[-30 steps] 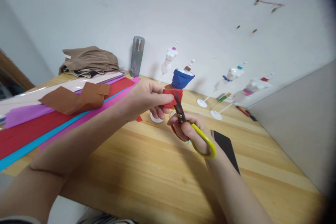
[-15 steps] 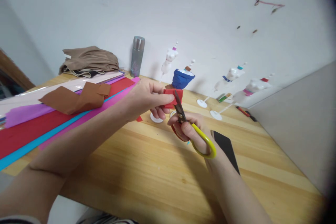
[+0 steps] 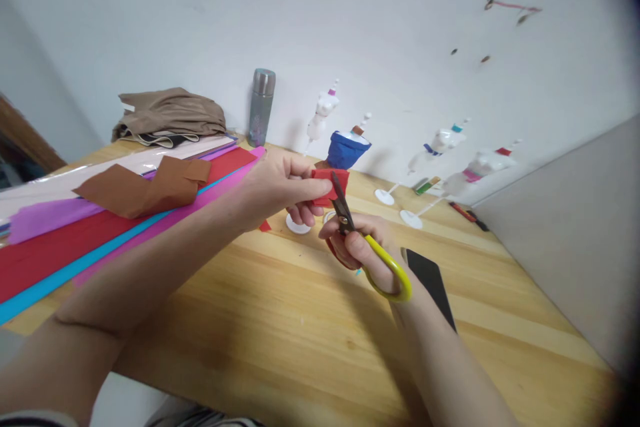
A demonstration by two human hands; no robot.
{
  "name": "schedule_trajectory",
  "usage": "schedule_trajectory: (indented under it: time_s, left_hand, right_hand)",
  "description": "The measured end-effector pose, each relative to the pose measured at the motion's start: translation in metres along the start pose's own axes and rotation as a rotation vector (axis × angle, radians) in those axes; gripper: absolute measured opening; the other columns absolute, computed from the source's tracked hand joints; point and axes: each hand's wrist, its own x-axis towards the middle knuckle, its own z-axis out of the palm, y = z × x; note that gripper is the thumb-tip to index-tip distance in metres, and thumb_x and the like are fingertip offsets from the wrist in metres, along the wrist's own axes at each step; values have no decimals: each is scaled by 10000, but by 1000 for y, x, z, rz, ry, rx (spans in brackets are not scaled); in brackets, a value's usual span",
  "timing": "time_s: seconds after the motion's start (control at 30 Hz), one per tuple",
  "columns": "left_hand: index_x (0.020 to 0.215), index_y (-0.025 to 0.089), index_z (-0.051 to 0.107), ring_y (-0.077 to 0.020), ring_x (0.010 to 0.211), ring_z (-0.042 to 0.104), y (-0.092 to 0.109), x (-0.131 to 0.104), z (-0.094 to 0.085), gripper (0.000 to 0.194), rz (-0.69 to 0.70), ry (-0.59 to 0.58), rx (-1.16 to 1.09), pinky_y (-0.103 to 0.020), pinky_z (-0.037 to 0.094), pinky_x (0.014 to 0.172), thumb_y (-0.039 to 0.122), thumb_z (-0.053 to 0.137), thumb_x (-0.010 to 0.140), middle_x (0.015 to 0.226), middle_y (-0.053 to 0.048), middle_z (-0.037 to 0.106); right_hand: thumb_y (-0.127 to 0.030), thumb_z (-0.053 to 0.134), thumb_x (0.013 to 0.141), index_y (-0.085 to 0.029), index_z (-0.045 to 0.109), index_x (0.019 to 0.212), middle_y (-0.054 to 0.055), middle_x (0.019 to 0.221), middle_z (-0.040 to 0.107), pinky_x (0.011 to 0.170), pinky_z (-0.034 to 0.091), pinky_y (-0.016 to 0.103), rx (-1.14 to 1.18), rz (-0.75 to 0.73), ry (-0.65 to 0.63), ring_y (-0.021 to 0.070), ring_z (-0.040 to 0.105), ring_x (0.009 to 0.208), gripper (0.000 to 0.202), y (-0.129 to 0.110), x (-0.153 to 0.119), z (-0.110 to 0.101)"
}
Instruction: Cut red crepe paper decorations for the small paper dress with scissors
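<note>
A small folded piece of red paper (image 3: 324,195) is pinched between the thumb and fingers of my left hand (image 3: 285,188). My right hand (image 3: 367,250) grips a pair of scissors (image 3: 387,270) with yellow handles, thumb through one loop. The dark blades point up and lie against the red piece, close to my left thumb tip. Just behind the red piece stands a small mannequin (image 3: 358,135) wrapped in blue paper with a brown neck band. Its lower part is hidden by my hands and the red piece.
Long coloured sheets (image 3: 113,240), with a brown piece (image 3: 145,187) on top, lie at left. Behind are a folded brown cloth (image 3: 173,113) and a flask (image 3: 261,107). Several mannequins (image 3: 445,140) line the wall. A black phone (image 3: 430,283) lies by my right wrist; a red scrap (image 3: 265,226) sits mid-table.
</note>
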Motion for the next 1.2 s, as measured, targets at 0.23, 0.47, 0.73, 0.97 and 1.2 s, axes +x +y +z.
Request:
schedule_trajectory:
  time_s: [0.23,0.47,0.73,0.97,1.2]
  left_hand:
    - [595,135,678,-91,446,636,-1,0,1,196,-5,2,0,-149,505,447,163,681,789,504,1,665]
    - [594,135,676,-89,441,633,0,0,1,198,-1,0,-4,-141,486,426,159,676,790,500,4,662]
    - [600,133,688,-94,450,647,-2,2,0,168,20,-9,-16,-147,492,431,155,689,767,515,0,676]
    - [621,128,712,-94,470,655,-4,-2,1,159,46,18,-20,-142,507,463,203,721,760,515,-15,686]
    - [635,128,721,-108,469,658,-9,4,-2,151,64,-13,-12,-157,519,467,248,752,721,527,-31,702]
  right_hand:
    - [-727,668,894,-196,749,900,22,624,559,516,443,291,58,3,37,184,575,608,536,-4,2,2]
    - [-673,680,920,-201,743,912,-8,612,524,498,385,269,88,-9,23,141,491,549,476,-5,0,2]
    - [-696,672,909,-199,740,907,-7,613,513,511,387,281,69,0,26,153,498,568,501,-6,1,2]
    - [-682,674,916,-206,748,905,-17,580,479,504,396,278,74,-15,34,157,502,564,482,-7,1,3]
    - [-740,648,897,-201,749,881,5,606,528,497,420,288,36,-5,36,166,534,568,548,-5,2,2]
